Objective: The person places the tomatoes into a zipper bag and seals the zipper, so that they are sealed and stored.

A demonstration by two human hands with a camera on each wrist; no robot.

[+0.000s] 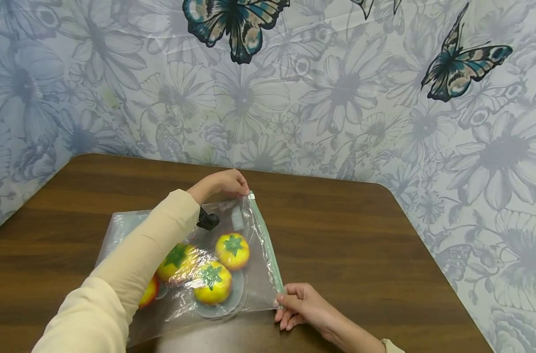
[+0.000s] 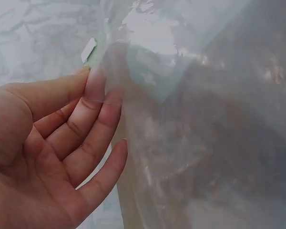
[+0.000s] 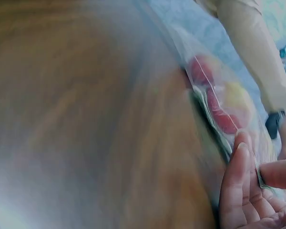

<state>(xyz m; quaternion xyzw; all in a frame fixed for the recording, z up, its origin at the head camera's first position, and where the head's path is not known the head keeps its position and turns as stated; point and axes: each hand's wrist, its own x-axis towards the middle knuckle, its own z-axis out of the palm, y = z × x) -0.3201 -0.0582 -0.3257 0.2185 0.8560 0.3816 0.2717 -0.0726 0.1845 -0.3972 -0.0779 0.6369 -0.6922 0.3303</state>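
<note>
A clear zip bag [image 1: 261, 289] with a green zip strip [image 1: 268, 240] holds several yellow-and-red toy tomatoes [image 1: 232, 251] with green star-shaped tops. My left hand [image 1: 226, 182] pinches the far corner of the bag beside the white zip slider [image 1: 251, 196]. In the left wrist view, that hand's thumb and fingertips grip the film just under the slider [image 2: 89, 50]. At the near end of the strip, my right hand [image 1: 303, 308] pinches the other corner between thumb and fingers. My left forearm hides part of the bag and one tomato.
A pale round dish-like shape [image 1: 234, 294] shows under the nearest tomato; whether it is inside the bag cannot be told. The brown wooden table [image 1: 347, 235] reaches back to a butterfly-and-flower patterned cloth [image 1: 338, 98]. A black wrist camera [image 1: 207, 220] sits at my left wrist.
</note>
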